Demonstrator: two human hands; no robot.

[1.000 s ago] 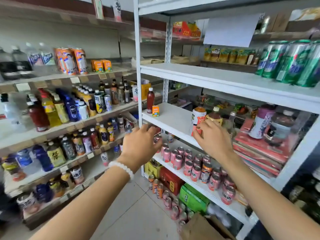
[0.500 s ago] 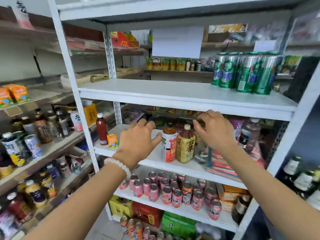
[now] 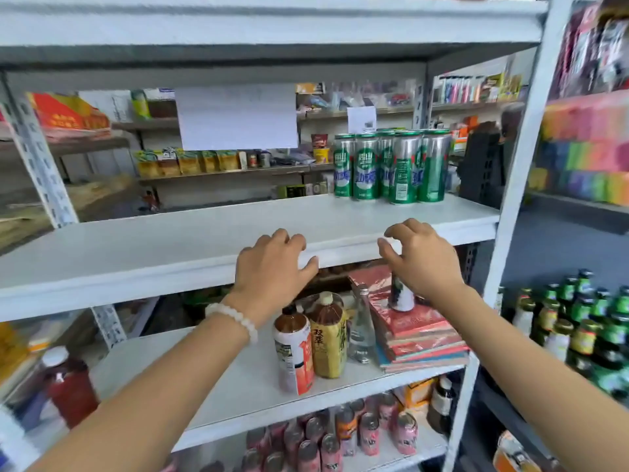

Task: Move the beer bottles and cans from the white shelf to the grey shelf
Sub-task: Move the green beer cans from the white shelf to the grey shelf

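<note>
Bright, even indoor light, soft shadows under the boards (edges smeared, wide-angle bowed).

White shelf [image 3: 170, 253]: green beer cans [image 3: 391, 166] upright, right rear.

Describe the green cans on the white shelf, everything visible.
The green beer cans are tall slim metal cans, silver near the top with green rims and green labels bearing white and blue print. At least five stand upright, packed together touching, toward the back right of the white shelf. The exact count is hidden by overlap. Neither hand touches them.
</note>
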